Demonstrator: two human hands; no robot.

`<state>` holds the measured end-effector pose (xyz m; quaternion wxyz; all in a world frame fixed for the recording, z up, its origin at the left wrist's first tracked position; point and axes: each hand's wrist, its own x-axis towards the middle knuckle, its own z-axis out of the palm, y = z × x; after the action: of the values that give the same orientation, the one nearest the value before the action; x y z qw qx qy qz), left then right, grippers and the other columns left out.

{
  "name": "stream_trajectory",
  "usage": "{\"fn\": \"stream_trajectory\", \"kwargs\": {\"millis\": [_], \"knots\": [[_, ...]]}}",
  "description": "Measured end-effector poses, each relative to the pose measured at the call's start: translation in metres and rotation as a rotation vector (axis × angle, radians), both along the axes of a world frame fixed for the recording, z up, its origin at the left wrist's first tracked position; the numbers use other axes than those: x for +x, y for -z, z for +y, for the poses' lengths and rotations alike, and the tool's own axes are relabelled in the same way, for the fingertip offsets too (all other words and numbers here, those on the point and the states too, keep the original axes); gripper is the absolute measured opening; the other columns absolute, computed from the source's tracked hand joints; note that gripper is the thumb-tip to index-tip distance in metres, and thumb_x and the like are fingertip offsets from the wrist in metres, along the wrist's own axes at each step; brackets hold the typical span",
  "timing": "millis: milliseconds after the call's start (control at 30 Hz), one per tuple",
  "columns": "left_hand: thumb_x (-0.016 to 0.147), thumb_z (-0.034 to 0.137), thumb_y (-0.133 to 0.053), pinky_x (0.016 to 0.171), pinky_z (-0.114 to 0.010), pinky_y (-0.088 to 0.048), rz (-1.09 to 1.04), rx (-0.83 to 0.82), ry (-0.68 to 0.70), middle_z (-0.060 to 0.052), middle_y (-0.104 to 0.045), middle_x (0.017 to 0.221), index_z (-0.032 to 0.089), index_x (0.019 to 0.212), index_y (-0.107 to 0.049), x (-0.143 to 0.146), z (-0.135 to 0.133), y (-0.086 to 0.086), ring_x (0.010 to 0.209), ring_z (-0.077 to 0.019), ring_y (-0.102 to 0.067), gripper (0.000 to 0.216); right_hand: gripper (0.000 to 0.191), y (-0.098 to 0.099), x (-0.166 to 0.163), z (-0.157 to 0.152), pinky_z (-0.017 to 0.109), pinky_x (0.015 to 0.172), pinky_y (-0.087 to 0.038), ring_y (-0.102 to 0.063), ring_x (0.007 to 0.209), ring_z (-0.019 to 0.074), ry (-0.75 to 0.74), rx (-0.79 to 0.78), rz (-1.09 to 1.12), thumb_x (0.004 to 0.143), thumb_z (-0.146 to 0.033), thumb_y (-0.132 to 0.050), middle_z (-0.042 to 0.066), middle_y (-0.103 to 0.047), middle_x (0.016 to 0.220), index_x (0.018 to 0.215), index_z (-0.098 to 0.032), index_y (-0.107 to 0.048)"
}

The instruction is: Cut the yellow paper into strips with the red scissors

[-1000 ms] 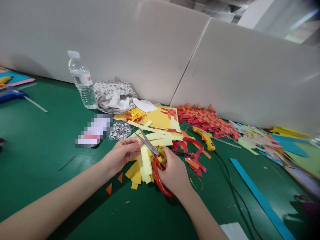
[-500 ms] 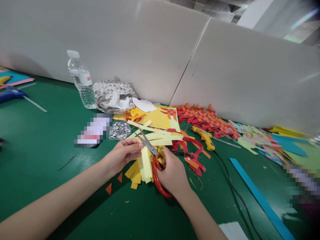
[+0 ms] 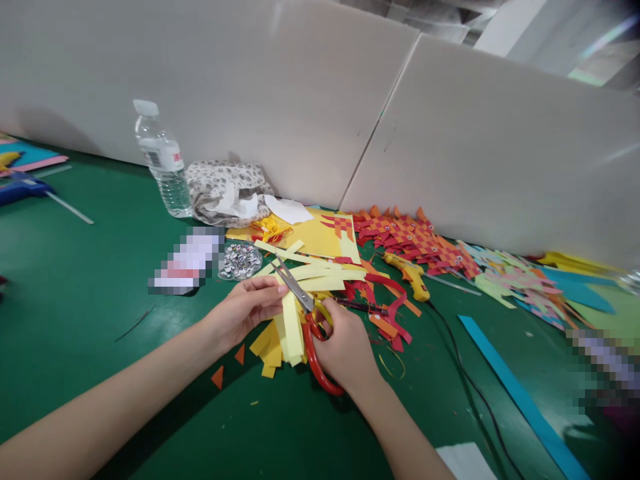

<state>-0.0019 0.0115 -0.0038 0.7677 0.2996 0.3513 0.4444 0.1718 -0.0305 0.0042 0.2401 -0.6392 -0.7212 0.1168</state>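
Green table (image 3: 75, 293), right hand (image 3: 345, 350) gripping red scissors (image 3: 307, 327), left hand (image 3: 245, 308) pinching pale yellow strips (image 3: 293, 323) at the blades.

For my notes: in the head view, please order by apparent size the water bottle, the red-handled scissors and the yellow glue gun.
1. water bottle
2. red-handled scissors, partly hidden by the right hand
3. yellow glue gun
The bottle stands farther away, so its lead is safe.

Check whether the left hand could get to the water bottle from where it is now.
Probably yes. The left hand pinches the pale yellow strips, so it must let go first. The water bottle stands upright on its own side, with only open green table between.
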Motion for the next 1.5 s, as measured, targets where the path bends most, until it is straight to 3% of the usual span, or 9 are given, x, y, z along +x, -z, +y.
{"fn": "stream_trajectory", "kwargs": {"millis": [233, 633, 733, 867, 967, 1033, 1200, 1500], "knots": [[0.065, 0.018, -0.075, 0.060, -0.014, -0.051, 0.041, -0.017, -0.001, 0.003, -0.066, 0.065, 0.015, 0.066, -0.064, 0.000, 0.001, -0.003, 0.057, -0.0048, -0.060, 0.011, 0.023, -0.001, 0.001, 0.000, 0.023, 0.048, -0.022, -0.033, 0.047, 0.0111, 0.010, 0.006, 0.000, 0.071, -0.032, -0.050, -0.006, -0.034, 0.050, 0.062, -0.023, -0.030], [0.066, 0.017, -0.075, 0.058, -0.013, -0.050, 0.047, -0.036, -0.011, 0.006, -0.061, 0.058, 0.016, 0.063, -0.062, 0.001, 0.001, -0.002, 0.053, -0.0031, -0.057, 0.014, 0.028, 0.004, 0.004, 0.002, 0.023, 0.048, -0.025, -0.032, 0.046, 0.0094, 0.017, 0.007, 0.084, 0.071, -0.034, -0.055, -0.006, -0.037, 0.048, 0.058, -0.021, -0.033], [0.063, 0.018, -0.077, 0.056, -0.012, -0.048, 0.049, 0.004, -0.021, 0.007, -0.060, 0.057, 0.017, 0.065, -0.062, 0.001, 0.002, 0.003, 0.051, -0.0027, -0.055, 0.015, 0.035, 0.005, 0.007, 0.005, 0.022, 0.046, -0.025, -0.032, 0.046, 0.0084, 0.050, -0.046, 0.250, 0.068, -0.038, -0.062, -0.007, -0.035, 0.048, 0.056, -0.021, -0.033], [0.059, 0.016, -0.078, 0.056, -0.014, -0.046, 0.125, 0.035, -0.042, 0.006, -0.060, 0.058, 0.017, 0.065, -0.062, 0.001, 0.000, 0.002, 0.051, -0.0031, -0.054, 0.018, 0.034, 0.001, 0.008, 0.009, 0.021, 0.042, -0.033, -0.044, 0.048, 0.0101, 0.110, -0.291, 0.713, 0.065, -0.042, -0.068, -0.006, -0.045, 0.054, 0.063, -0.021, -0.040], [0.054, 0.012, -0.078, 0.059, -0.016, -0.046, 0.183, 0.029, -0.065, 0.005, -0.061, 0.060, 0.017, 0.066, -0.061, 0.002, -0.003, -0.001, 0.052, -0.0041, -0.054, 0.021, 0.041, -0.004, 0.005, 0.008, 0.025, 0.050, -0.045, -0.055, 0.058, 0.0136, 0.043, -0.451, 1.028, 0.055, -0.038, -0.077, -0.003, -0.058, 0.068, 0.069, -0.022, -0.042], [0.054, 0.010, -0.078, 0.059, -0.016, -0.046, 0.201, 0.032, -0.083, 0.005, -0.061, 0.061, 0.017, 0.067, -0.061, 0.003, -0.003, -0.001, 0.053, -0.0044, -0.055, 0.022, 0.045, -0.006, 0.002, 0.006, 0.025, 0.056, -0.046, -0.055, 0.059, 0.0118, -0.028, -0.495, 1.093, 0.049, -0.028, -0.081, -0.004, -0.058, 0.067, 0.069, -0.021, -0.041], [0.056, 0.011, -0.077, 0.058, -0.016, -0.046, 0.215, 0.051, -0.094, 0.005, -0.062, 0.063, 0.017, 0.069, -0.062, 0.002, -0.001, 0.002, 0.054, -0.0046, -0.055, 0.021, 0.049, 0.000, 0.001, 0.005, 0.021, 0.055, -0.041, -0.050, 0.051, 0.0065, -0.054, -0.532, 1.088, 0.047, -0.016, -0.081, -0.009, -0.055, 0.061, 0.069, -0.021, -0.038], [0.058, 0.019, -0.080, 0.053, -0.013, -0.044, 0.213, 0.050, -0.129, 0.003, -0.062, 0.063, 0.016, 0.070, -0.063, 0.000, 0.003, 0.005, 0.053, -0.0037, -0.054, 0.020, 0.043, 0.004, 0.003, 0.008, 0.027, 0.061, -0.045, -0.056, 0.057, 0.0110, -0.063, -0.510, 0.993, 0.050, -0.020, -0.079, -0.004, -0.059, 0.066, 0.068, -0.021, -0.039]]}}
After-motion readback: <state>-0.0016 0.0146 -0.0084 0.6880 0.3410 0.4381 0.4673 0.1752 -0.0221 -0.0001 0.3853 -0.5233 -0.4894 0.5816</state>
